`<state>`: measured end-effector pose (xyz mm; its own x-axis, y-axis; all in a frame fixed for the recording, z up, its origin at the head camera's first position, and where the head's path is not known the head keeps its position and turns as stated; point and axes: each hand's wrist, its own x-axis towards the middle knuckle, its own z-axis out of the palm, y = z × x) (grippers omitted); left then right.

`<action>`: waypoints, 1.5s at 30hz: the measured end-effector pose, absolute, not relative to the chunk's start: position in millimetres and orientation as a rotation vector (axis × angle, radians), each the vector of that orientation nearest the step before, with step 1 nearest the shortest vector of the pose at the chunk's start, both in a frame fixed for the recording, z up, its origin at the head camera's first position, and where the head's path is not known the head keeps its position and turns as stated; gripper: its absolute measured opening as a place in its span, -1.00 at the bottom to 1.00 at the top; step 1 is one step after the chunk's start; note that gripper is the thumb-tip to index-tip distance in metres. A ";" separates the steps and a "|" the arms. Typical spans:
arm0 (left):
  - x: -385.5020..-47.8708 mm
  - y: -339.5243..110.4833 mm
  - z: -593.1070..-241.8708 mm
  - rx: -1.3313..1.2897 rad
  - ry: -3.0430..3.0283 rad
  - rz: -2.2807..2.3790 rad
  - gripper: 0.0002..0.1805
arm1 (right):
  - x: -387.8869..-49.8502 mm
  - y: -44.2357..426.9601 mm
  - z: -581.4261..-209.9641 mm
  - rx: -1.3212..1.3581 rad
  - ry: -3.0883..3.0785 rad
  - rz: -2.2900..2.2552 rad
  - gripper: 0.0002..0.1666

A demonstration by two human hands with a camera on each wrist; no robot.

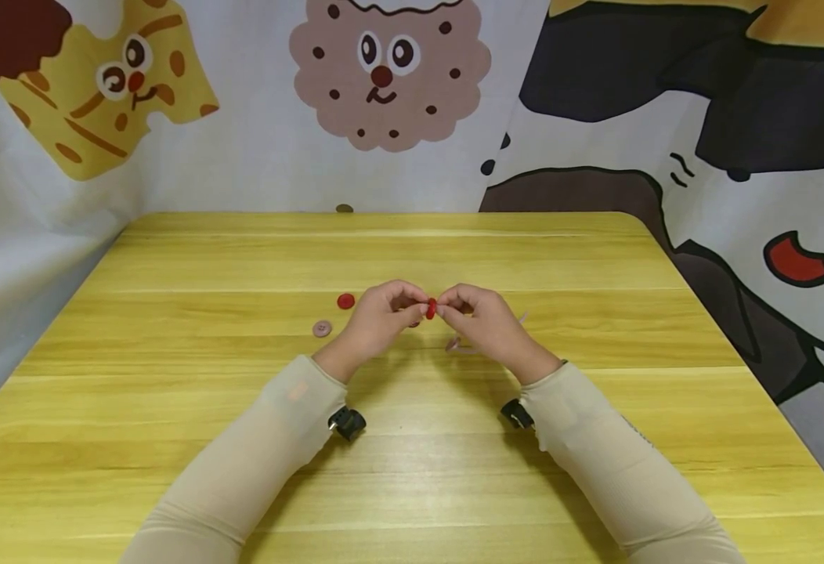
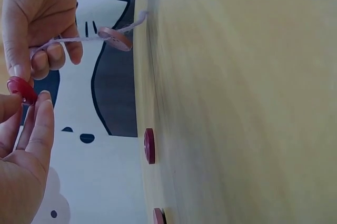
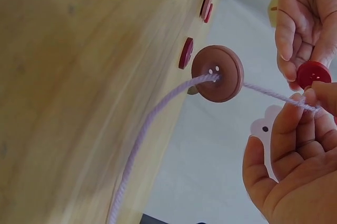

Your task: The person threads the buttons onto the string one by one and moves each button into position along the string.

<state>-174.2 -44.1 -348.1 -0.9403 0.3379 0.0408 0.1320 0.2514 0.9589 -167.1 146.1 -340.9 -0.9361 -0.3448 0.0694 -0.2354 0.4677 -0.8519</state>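
Between the fingertips of both hands is a red button (image 1: pixel 431 309). My left hand (image 1: pixel 377 321) pinches it by the rim, and its small holes show in the right wrist view. My right hand (image 1: pixel 486 317) has thumb and forefinger at the button's other edge and grips a lilac yarn (image 3: pixel 268 93). A pink-brown button (image 3: pixel 218 90) hangs threaded on that yarn, below the right hand, and the yarn's long tail (image 3: pixel 138 140) trails down past it. Whether yarn passes through the red button I cannot tell.
On the wooden table (image 1: pixel 412 470) lie a red button (image 1: pixel 345 301), a pink button (image 1: pixel 322 329) and a dark red button (image 2: pixel 150 146), partly hidden behind my left hand in the head view. A cartoon-printed cloth (image 1: pixel 243 157) hangs behind the table.
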 end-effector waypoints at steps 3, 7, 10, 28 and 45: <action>-174.2 -43.7 -348.5 0.444 2.311 1.784 -0.85 | -166.7 146.1 -340.4 -0.518 2.587 -1.481 -0.82; -174.5 -43.2 -349.7 0.437 2.290 1.796 -0.85 | -166.3 146.2 -340.6 -0.511 2.567 -1.497 -0.82; -174.5 -43.2 -350.8 0.442 2.299 1.793 -0.86 | -166.0 146.0 -341.4 -0.511 2.546 -1.522 -0.83; -171.7 -43.0 -350.1 0.493 2.346 1.775 -0.89 | -166.9 144.3 -345.3 -0.514 2.514 -1.584 -0.83; -174.2 -41.6 -352.3 0.445 2.391 1.796 -0.92 | -166.8 142.1 -345.3 -0.553 2.594 -1.487 -0.71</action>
<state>-174.2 -41.6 -352.3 -0.9499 0.3022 0.0805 0.1615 0.2536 0.9537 -166.8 142.1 -345.3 -0.9289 -0.3589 0.0910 -0.2599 0.4571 -0.8506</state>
